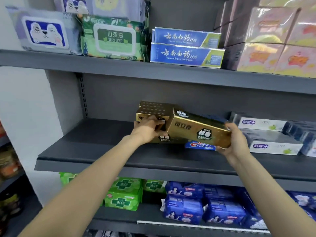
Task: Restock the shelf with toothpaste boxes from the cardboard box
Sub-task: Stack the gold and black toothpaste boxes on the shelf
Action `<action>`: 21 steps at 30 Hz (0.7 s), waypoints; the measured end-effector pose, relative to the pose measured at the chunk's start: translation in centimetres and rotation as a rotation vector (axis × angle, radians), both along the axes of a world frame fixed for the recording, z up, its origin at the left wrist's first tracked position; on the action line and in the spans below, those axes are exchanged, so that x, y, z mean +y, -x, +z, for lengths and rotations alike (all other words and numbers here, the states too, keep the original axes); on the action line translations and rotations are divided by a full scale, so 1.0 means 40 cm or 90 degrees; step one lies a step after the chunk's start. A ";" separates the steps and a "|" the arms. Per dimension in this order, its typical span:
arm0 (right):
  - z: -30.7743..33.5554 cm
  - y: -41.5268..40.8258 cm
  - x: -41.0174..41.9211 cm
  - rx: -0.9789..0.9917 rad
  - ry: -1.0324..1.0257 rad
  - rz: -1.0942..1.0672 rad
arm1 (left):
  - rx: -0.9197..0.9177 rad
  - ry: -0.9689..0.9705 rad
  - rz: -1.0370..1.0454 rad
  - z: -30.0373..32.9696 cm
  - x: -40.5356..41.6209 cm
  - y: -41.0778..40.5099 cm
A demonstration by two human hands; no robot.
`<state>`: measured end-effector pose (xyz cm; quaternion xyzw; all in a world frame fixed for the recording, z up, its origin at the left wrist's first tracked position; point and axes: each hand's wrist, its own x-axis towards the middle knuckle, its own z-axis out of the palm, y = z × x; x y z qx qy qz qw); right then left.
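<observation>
Head view — single wide-angle camera worn on the person's head, facing forward into a grey shelf unit. Level: roughly with the middle shelf (119,161), whose top is seen slightly from above; the upper shelf (102,60) is seen from a little below, the lower shelf (119,218) from well above. Range: close — both forearms run in from the bottom edge, and the hands, left (148,130) and right (235,142), reach the middle shelf near frame centre. Straight edges bow toward the borders. No second view; nothing shared.
</observation>
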<state>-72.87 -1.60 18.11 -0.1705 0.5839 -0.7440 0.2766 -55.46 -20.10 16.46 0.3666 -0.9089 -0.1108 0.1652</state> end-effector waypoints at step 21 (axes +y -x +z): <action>0.013 0.003 -0.132 -0.066 -0.011 0.078 | 0.216 0.008 0.289 -0.084 0.024 -0.013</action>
